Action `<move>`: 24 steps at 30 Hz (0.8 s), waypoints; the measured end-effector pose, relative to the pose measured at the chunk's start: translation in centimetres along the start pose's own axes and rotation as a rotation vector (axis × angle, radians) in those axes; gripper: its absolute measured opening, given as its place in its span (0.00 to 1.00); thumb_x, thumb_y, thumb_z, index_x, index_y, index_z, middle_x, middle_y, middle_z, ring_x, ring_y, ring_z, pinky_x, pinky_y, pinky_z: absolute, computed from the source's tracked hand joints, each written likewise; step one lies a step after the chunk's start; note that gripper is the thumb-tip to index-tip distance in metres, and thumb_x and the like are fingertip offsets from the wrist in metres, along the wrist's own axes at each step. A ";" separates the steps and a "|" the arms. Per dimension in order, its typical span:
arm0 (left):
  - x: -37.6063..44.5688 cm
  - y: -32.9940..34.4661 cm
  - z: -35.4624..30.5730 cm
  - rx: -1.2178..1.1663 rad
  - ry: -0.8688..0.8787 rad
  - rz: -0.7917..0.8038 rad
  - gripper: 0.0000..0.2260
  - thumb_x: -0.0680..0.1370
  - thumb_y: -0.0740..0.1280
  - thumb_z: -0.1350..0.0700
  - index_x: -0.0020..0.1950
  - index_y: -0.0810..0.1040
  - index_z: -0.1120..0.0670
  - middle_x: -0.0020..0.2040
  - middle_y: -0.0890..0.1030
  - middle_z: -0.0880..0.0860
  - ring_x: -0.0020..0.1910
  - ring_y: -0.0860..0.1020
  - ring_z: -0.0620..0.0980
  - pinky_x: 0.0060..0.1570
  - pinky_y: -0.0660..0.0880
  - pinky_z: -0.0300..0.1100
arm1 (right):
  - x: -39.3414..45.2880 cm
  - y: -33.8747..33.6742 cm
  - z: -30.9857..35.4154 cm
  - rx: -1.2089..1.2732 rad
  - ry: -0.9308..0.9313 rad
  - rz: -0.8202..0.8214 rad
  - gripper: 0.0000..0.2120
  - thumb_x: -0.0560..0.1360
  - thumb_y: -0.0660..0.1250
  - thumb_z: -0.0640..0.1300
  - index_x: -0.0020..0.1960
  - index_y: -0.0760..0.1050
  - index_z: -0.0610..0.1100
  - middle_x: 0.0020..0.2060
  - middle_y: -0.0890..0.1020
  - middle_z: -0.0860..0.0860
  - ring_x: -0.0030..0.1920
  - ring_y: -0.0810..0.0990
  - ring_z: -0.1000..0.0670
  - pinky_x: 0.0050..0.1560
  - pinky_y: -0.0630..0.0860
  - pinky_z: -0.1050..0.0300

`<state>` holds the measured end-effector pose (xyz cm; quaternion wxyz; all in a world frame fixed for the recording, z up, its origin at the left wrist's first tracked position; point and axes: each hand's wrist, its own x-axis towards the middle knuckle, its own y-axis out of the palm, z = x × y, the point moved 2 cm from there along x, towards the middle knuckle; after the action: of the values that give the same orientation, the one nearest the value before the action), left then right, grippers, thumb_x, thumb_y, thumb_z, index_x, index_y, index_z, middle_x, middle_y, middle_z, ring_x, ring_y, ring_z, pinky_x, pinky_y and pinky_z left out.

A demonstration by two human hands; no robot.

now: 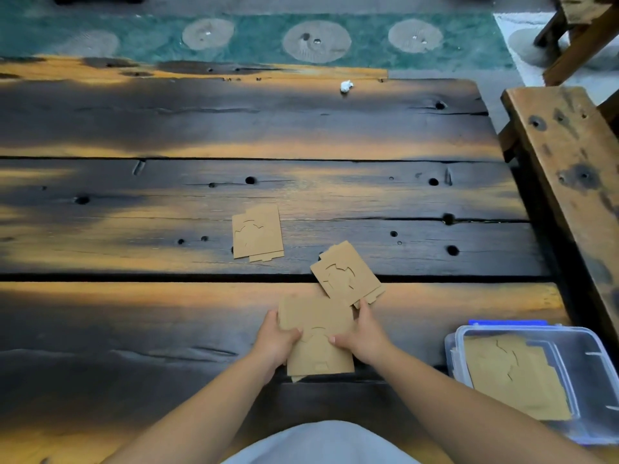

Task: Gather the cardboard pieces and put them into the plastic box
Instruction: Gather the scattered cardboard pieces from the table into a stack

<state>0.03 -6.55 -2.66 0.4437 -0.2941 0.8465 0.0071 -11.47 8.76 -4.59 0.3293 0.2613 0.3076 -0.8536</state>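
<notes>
Both forearms reach forward over the dark plank table [134, 316]. Left hand [276, 339] and right hand [363, 336] each clasp a side edge of a small cardboard stack [316, 336], fingers curled under and thumbs pressed on top. Right fingertips [363, 304] touch a second, tilted stack [346, 274] just beyond. A third stack [257, 233] lies farther out, apart. On the right, the clear plastic box [596, 370] sits open with cardboard pieces [512, 373] flat inside.

Tan cardboard pieces [257, 232] (curved die-cut lines), dark amber-streaked table [167, 128], blue-latched clear plastic box [589, 363].
</notes>
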 end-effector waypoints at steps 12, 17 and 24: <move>-5.7 -1.3 4.6 -0.052 0.020 -0.018 0.15 0.75 0.70 0.58 0.59 0.71 0.51 0.53 0.81 0.54 0.50 0.81 0.54 0.48 0.81 0.55 | -7.7 1.2 -2.3 0.329 0.258 0.205 0.23 0.68 0.78 0.41 0.55 0.68 0.46 0.50 0.80 0.50 0.49 0.80 0.51 0.41 0.76 0.59; -7.5 -1.9 5.3 -0.082 0.079 -0.016 0.16 0.75 0.69 0.62 0.60 0.72 0.51 0.52 0.82 0.52 0.48 0.81 0.49 0.41 0.77 0.43 | -9.8 1.9 -2.5 0.348 0.250 0.308 0.15 0.72 0.73 0.41 0.58 0.75 0.46 0.51 0.85 0.49 0.51 0.82 0.49 0.48 0.79 0.55; -6.4 -1.1 1.1 0.101 0.321 0.112 0.21 0.73 0.69 0.67 0.63 0.72 0.50 0.55 0.81 0.50 0.56 0.79 0.51 0.48 0.75 0.39 | -9.7 1.2 -2.9 0.545 0.228 0.130 0.17 0.74 0.69 0.35 0.61 0.72 0.45 0.55 0.82 0.48 0.52 0.81 0.48 0.41 0.77 0.57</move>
<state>4.17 -4.02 1.82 0.3158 -0.2211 0.9209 -0.0576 -3.62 13.96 -0.74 0.2644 0.4533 0.0847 -0.8470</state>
